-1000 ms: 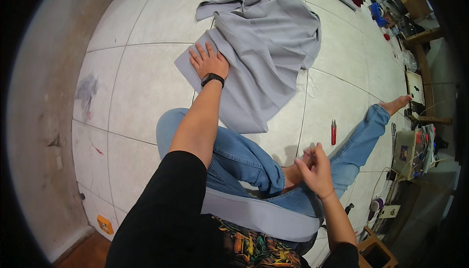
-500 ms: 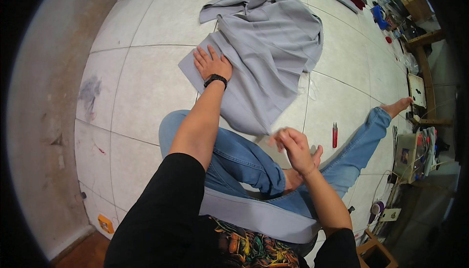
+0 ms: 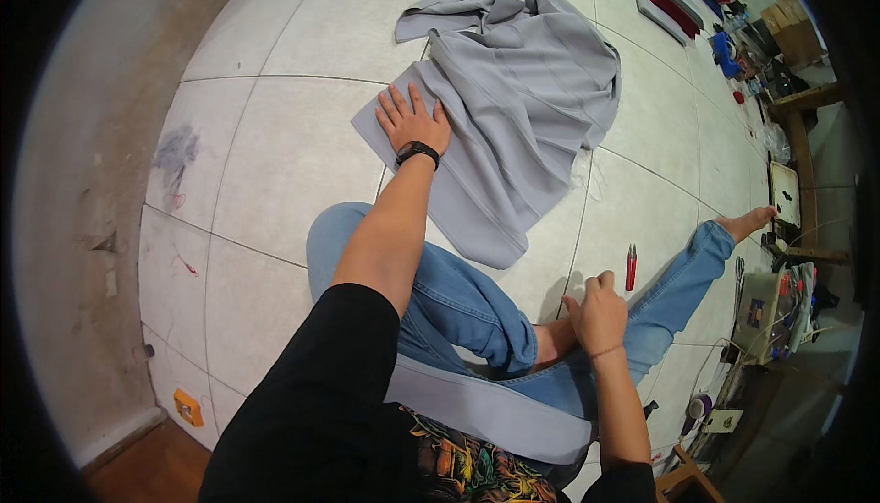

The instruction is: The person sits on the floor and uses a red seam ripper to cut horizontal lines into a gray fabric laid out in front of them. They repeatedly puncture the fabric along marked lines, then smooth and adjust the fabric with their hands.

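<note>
Over on the left there's just pale floor tile (image 3: 275,164) with a grey smudge and a few red marks on it. Moving in, the left hand (image 3: 412,120) lies flat, palm down, fingers spread a little, on the near corner of a grey cloth (image 3: 522,127) that's laid out on the floor ahead of the person; a black watch (image 3: 417,150) sits on that wrist. The cloth is smooth under the hand and bunched up in folds at its far end. Closer in, the person sits in blue jeans (image 3: 449,301) with one leg bent and the other stretched out to the right, and a grey strip of the same kind of cloth (image 3: 486,407) lies across the lap. The right hand (image 3: 596,315) hangs loosely curled just above the floor, holding nothing, with small red snips (image 3: 631,267) on the tile just beyond its fingertips, not touching. Far right there's a cluttered work area.
</note>
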A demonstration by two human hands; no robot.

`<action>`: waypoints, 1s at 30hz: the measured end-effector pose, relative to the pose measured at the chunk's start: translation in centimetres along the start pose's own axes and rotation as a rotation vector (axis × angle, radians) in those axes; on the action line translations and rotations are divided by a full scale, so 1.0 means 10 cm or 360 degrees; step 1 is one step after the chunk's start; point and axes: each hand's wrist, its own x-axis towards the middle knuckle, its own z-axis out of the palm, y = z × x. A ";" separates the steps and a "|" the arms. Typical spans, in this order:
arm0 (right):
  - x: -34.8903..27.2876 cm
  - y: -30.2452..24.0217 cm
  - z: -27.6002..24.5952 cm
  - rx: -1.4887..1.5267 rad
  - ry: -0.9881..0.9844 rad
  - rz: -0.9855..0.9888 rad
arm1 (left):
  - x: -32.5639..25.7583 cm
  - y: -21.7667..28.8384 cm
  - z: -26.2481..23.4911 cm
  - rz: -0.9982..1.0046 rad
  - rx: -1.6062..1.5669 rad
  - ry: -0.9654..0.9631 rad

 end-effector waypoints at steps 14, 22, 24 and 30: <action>0.02 -0.10 0.06 0.1879 -0.0505 0.0027 | 0.06 0.00 0.16 -0.0046 -0.0007 0.0040; -0.54 0.32 -0.21 0.1358 -0.0406 0.0107 | 0.09 0.00 0.20 -0.0030 0.0002 0.0134; -0.31 0.27 -0.14 0.1093 -0.0182 -0.0004 | 0.06 -0.02 0.18 -0.0044 -0.0008 0.0121; 0.44 -0.43 0.51 0.1060 -0.0162 -0.0218 | 0.02 -0.04 0.15 -0.0021 0.0029 0.0134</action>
